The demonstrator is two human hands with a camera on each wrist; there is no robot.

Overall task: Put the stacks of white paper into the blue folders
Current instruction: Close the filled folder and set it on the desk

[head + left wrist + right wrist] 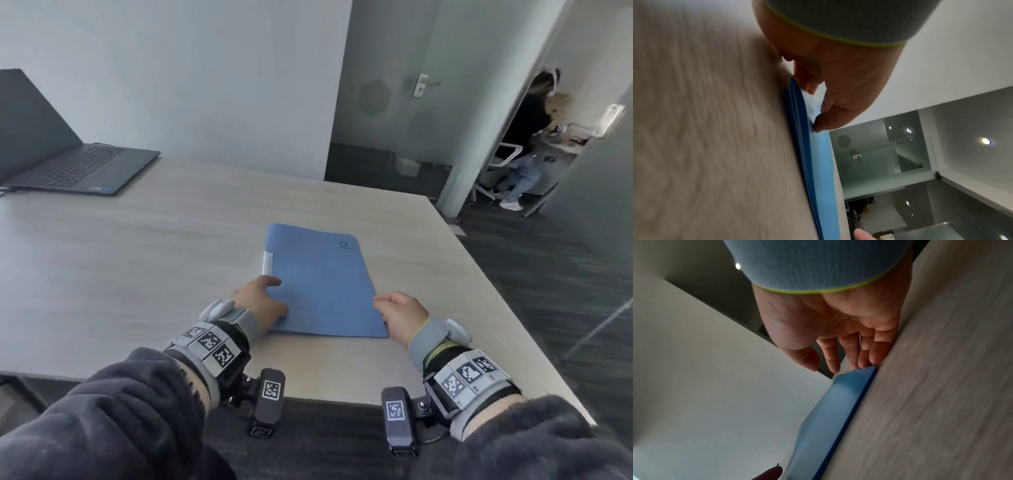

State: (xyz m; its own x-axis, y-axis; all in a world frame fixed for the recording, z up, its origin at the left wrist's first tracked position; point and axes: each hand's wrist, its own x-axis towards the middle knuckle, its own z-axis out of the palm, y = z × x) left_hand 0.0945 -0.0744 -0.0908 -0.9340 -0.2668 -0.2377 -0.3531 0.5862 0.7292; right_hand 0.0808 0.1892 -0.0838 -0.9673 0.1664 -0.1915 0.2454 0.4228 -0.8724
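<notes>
Both hands flanked the flat blue card folders (322, 284): left hand (260, 301) pinched their near-left edge, right hand (400, 311) touched the near-right corner with straight fingers (865, 356) on the pale wood surface (137, 260)

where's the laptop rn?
Head view: the laptop sits open at the table's far left, well away from the blue folder between both hands.

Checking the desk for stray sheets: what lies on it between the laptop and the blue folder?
Nothing: in the head view only bare desk lies between the laptop and the blue folder.
</notes>
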